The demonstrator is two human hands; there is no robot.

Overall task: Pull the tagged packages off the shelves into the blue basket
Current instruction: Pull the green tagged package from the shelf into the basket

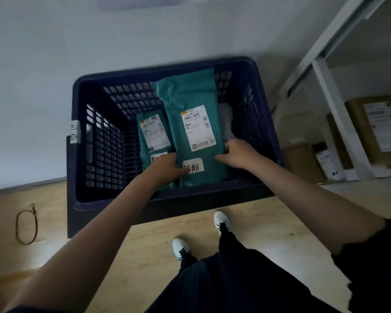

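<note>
Both arms reach down into the blue basket [167, 199], which sits on the pale wooden floor [257, 222] against a white wall [54, 64]. Inside lean 2 teal packages – the large teal package [190, 93] stands tilted against the far wall of the basket, with a white shipping label [198, 127] on its face and a handwritten tag [195, 167] near its lower end. The left hand [167, 166] holds its lower left edge, the thumb lying over the tag; the right hand [237, 154] grips the lower right edge, fingers curled behind it. The smaller teal package [151, 134] stands just left of the large one, partly tucked behind it, with its own label and a tag half hidden by the left hand. Something pale and wrapped [226, 118] shows behind the large package on the right – too blurred to tell what. To the right, a white shelf unit [332, 105] carries cardboard boxes [370, 132]. A loop of brown cord [26, 227] lies on the floor to the left, and 2 white shoes [221, 220] stand just before the basket
</note>
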